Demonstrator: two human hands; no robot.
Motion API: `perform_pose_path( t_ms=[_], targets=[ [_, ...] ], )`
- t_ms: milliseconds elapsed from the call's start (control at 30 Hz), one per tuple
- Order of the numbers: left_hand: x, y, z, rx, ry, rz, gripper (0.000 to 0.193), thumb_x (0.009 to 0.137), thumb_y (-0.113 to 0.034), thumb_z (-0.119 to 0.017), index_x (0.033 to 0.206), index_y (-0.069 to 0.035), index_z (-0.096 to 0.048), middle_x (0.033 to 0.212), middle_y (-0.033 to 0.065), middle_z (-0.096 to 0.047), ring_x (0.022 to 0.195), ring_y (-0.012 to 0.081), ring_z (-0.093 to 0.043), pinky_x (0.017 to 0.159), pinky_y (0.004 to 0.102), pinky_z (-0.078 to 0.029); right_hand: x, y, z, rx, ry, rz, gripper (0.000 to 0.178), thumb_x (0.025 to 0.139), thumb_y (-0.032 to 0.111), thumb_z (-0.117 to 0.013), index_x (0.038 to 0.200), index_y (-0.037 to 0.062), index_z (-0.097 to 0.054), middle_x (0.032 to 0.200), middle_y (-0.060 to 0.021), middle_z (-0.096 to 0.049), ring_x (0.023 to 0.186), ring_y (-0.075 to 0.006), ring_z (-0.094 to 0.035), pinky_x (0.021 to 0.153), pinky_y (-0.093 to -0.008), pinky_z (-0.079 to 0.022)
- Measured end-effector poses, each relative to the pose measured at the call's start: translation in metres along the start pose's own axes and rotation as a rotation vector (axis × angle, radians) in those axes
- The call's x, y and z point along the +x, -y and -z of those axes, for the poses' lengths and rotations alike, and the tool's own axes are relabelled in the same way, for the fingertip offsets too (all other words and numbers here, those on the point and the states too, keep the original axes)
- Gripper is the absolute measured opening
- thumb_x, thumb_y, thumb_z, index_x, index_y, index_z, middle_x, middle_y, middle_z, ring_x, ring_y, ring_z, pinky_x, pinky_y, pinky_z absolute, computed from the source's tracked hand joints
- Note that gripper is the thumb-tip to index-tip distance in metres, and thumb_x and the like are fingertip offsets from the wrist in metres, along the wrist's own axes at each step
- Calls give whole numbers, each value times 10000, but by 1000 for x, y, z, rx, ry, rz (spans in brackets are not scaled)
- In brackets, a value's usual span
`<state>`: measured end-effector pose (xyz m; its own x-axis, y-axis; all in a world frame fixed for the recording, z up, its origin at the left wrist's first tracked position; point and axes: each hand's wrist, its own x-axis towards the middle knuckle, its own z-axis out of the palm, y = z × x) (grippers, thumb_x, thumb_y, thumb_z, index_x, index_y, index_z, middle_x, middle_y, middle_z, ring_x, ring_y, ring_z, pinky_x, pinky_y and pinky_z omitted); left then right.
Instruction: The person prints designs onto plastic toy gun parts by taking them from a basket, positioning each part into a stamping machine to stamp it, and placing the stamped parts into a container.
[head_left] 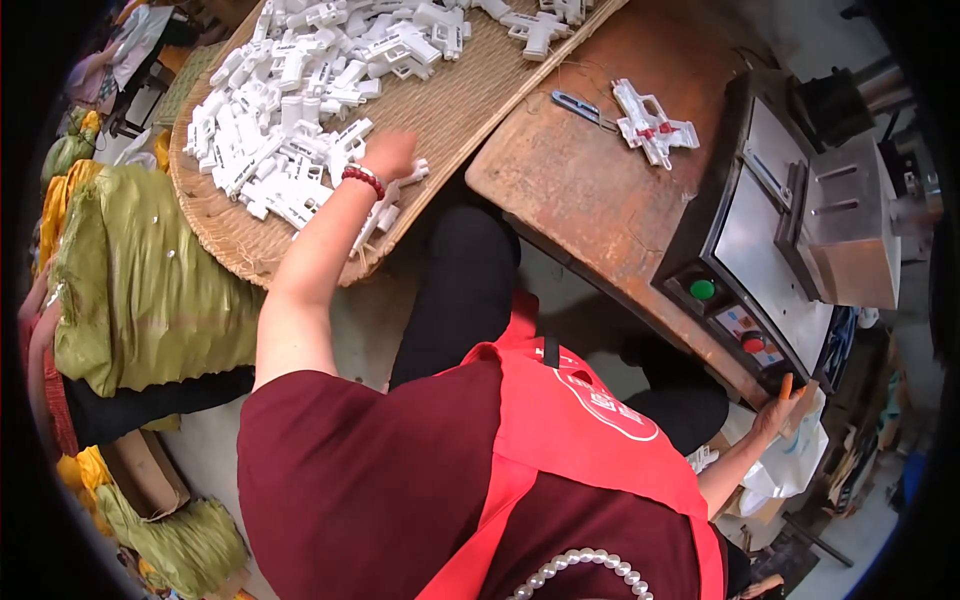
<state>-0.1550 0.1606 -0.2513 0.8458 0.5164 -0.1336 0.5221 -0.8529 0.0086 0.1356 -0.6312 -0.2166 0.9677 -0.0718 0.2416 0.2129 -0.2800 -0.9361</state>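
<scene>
My left hand (391,155), with a dark red bead bracelet at the wrist, is over the right side of a heap of white plastic toy guns (290,130). It is smeared by motion and its fingers are hidden, so a grip cannot be made out. The heap lies on a large round woven tray (465,110). Down at the right, my right hand (778,410) is beside the near corner of a metal machine (745,250). Orange covers show on its fingertips. These fingers stretch apart, and I see nothing held in them.
On the worn wooden table (580,190) lie a blue cutter knife (580,107) and a white toy piece with red parts (652,125). The machine carries a green button (702,289) and a red one. Green sacks (160,280) stand at the left, and a white plastic bag (795,460) lies below my right hand.
</scene>
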Motion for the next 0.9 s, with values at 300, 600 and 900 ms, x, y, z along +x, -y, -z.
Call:
perform_pose_path(
  t_ms=[300, 600, 900],
  targets=[
    [-6, -11, -21, -35, -21, 103, 518, 694, -296, -719, 1171, -162, -569, 1059, 182, -582, 988, 362, -582, 844, 471, -464, -4, 3, -4, -137, -218, 115, 574, 887, 102, -638, 1391, 6, -381, 1324, -115, -483, 1188, -206, -463, 1013, -303, -351],
    [6, -356, 232, -770, -487, -558, 490, 776, -469, -680, 1022, -50, -620, 972, 167, -641, 939, 333, -611, 782, 416, -479, 40, 112, -62, -420, -54, 425, 374, 942, 117, -501, 1308, 37, -508, 1340, -135, -505, 1304, -273, -398, 1099, -347, -258],
    [34, -452, 171, -742, -257, -957, 732, 822, -466, -651, 1319, 21, -423, 1252, 270, -528, 1132, 390, -534, 970, 404, -417, 131, 85, -104, -428, 256, 556, 344, 927, 172, -554, 1222, -5, -553, 1208, -172, -570, 1141, -257, -519, 988, -342, -373]
  ],
)
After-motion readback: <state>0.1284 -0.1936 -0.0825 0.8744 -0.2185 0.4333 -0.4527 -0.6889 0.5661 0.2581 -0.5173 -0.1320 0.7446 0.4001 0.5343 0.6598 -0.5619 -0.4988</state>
